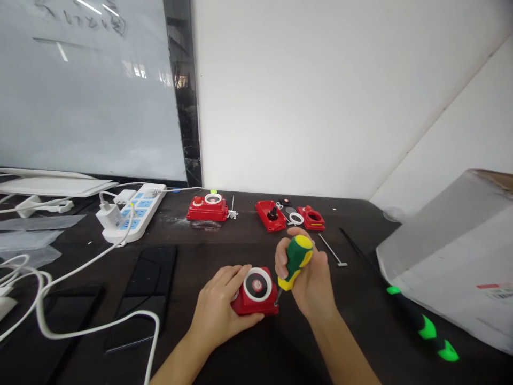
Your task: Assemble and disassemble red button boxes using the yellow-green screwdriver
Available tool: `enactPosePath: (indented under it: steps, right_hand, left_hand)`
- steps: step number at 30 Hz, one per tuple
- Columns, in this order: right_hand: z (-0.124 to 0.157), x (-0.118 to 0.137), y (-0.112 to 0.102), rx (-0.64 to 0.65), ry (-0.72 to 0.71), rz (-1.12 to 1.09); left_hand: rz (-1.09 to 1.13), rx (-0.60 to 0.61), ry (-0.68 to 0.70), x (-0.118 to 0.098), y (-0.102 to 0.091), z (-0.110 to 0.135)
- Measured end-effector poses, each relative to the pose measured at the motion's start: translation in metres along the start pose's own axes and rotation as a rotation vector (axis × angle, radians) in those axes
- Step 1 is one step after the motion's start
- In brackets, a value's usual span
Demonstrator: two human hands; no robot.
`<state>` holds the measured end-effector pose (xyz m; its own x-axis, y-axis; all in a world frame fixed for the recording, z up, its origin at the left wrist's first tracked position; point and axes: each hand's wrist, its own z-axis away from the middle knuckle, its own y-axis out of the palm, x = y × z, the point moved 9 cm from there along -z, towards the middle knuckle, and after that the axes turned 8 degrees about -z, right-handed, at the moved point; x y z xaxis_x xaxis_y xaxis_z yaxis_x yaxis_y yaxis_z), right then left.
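Observation:
My left hand [218, 306] grips a red alarm box [262, 306] on the dark table, fingers over its left side and thumb along the near edge. On the box's top is a white ring around a black disc with a red-and-white centre. My right hand [315, 286] is closed around the green and yellow handle of a screwdriver [296, 261]. The screwdriver leans, and its tip meets the box's near right corner, at what looks like a screw. Part of the box's left end is hidden under my left hand.
Farther back sit another red alarm box [207, 210], an opened red housing [269, 215], a red cover [311, 218] and a white ring [296, 218]. A small metal rod [332, 249] lies rightward, near a white carton [449, 256]. Leftward are a power strip [138, 216] and white cables [92, 332].

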<state>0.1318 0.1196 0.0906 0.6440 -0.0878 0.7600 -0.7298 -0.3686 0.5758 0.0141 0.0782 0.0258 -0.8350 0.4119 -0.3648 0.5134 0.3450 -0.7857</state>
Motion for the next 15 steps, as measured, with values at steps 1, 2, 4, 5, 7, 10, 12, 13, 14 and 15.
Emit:
enactPosePath:
  steps: [1, 2, 4, 5, 7, 10, 12, 13, 14, 15]
  right_hand:
    - [0.001, 0.003, 0.001, -0.011, -0.042, 0.006]
    - [0.001, 0.005, 0.001, -0.023, -0.070, 0.015]
    - [0.001, 0.005, 0.001, -0.038, -0.082, 0.035]
    - [0.001, 0.005, 0.002, -0.034, -0.080, 0.041]
    - [0.000, 0.005, 0.003, -0.005, -0.050, 0.053]
    - [-0.001, -0.002, 0.005, 0.032, 0.056, 0.048]
    - [0.000, -0.007, 0.005, 0.035, 0.106, 0.028]
    - [0.000, -0.007, 0.004, 0.029, 0.101, 0.016]
    - [0.000, -0.006, 0.005, 0.029, 0.078, 0.009]
    - [0.000, -0.005, 0.005, 0.030, 0.044, 0.010]
  left_hand:
    - [-0.001, 0.000, 0.002, 0.000, 0.000, 0.000]
    - [-0.001, -0.001, 0.002, 0.000, 0.000, 0.000]
    - [-0.001, -0.001, -0.003, 0.000, 0.000, -0.001]
    - [0.000, 0.000, -0.004, 0.000, 0.000, -0.001]
    - [0.002, -0.005, 0.000, -0.001, -0.001, -0.001]
    - [0.001, -0.011, 0.009, -0.002, -0.002, 0.000]
    - [0.002, -0.013, 0.006, -0.001, -0.002, 0.000]
    - [0.003, -0.008, 0.004, -0.001, -0.001, 0.000]
    - [0.002, -0.004, 0.000, 0.000, -0.001, 0.000]
    - [0.002, -0.001, -0.003, 0.000, 0.000, 0.000]
